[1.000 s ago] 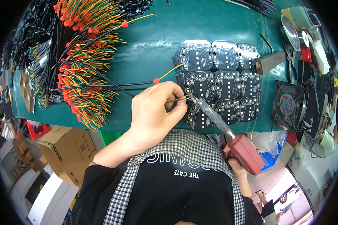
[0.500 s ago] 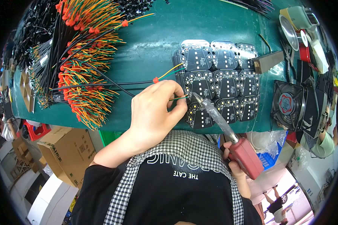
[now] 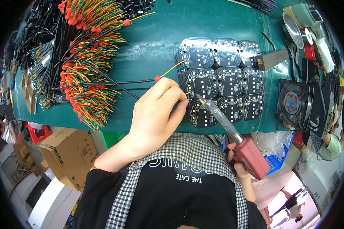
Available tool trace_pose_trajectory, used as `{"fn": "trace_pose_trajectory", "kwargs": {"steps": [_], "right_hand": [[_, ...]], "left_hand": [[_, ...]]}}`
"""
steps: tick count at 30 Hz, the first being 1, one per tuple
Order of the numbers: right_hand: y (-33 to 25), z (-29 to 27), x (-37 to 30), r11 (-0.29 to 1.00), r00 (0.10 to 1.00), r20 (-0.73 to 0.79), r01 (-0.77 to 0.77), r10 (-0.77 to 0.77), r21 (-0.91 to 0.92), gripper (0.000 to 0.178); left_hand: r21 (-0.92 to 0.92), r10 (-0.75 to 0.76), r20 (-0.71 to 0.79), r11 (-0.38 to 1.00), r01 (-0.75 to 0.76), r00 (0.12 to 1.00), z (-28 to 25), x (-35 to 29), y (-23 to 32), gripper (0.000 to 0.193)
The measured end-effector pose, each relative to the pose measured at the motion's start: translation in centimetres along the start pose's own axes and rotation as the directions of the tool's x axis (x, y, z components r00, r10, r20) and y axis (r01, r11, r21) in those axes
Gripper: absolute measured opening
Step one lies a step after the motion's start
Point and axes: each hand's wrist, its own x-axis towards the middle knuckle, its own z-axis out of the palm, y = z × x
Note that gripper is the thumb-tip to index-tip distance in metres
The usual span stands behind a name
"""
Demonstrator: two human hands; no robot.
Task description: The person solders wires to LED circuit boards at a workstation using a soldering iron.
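My left hand (image 3: pixel 156 114) pinches the end of a black cable (image 3: pixel 135 96) at the left edge of a stacked panel of black circuit boards (image 3: pixel 229 82). Short orange and green wire tips poke past its fingertips against the middle-row board. My right hand (image 3: pixel 239 168) grips the red handle of a soldering gun (image 3: pixel 252 157). The gun's wrapped barrel slants up-left, and its tip hovers over or touches the left boards; I cannot tell which. Above my left hand, a second cable with a red tie (image 3: pixel 158 78) reaches the panel's edge with its yellow and green wires.
A big bundle of cables (image 3: pixel 91 72) with orange and green ends lies on the green table (image 3: pixel 149 42) at left. A metal block (image 3: pixel 272 60) sits against the panel's right side. Farther right stand a fan (image 3: pixel 293 101) and a metal dish (image 3: pixel 293 30). Below left is a cardboard box (image 3: pixel 70 154).
My left hand has moved slightly left and its fingers have closed in more. An orange wire tip now shows at the board edge. The soldering gun has barely moved.
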Motion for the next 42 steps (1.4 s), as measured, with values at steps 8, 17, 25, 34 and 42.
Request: {"fn": "trace_pose_trajectory", "kwargs": {"steps": [8, 17, 25, 34, 42], "right_hand": [[1.8, -0.4, -1.1, 0.998, 0.999, 0.046, -0.026, 0.029, -0.065, 0.068], [1.8, -0.3, -1.1, 0.997, 0.998, 0.022, -0.054, 0.056, -0.049, 0.07], [1.2, 0.0, -0.1, 0.999, 0.999, 0.046, 0.023, -0.022, -0.027, 0.066], [-1.1, 0.8, 1.2, 0.944, 0.981, 0.042, -0.191, 0.187, 0.27, 0.068], [-0.5, 0.7, 0.3, 0.887, 0.97, 0.058, -0.238, 0.234, 0.396, 0.079]], "left_hand": [[0.176, 0.034, -0.052, 0.984, -0.024, 0.998, 0.6, 0.1, 0.6, 0.016], [0.26, 0.105, -0.024, 0.961, -0.095, 0.994, 0.7, -0.1, 0.9, 0.018], [0.289, 0.102, -0.013, 0.953, -0.093, 0.995, 1.1, -0.3, 1.0, 0.017], [0.32, 0.102, -0.001, 0.942, -0.096, 0.995, 0.9, 0.0, 0.9, 0.016], [0.437, 0.116, 0.043, 0.891, -0.123, 0.992, 0.6, 0.3, 1.4, 0.017]]}}
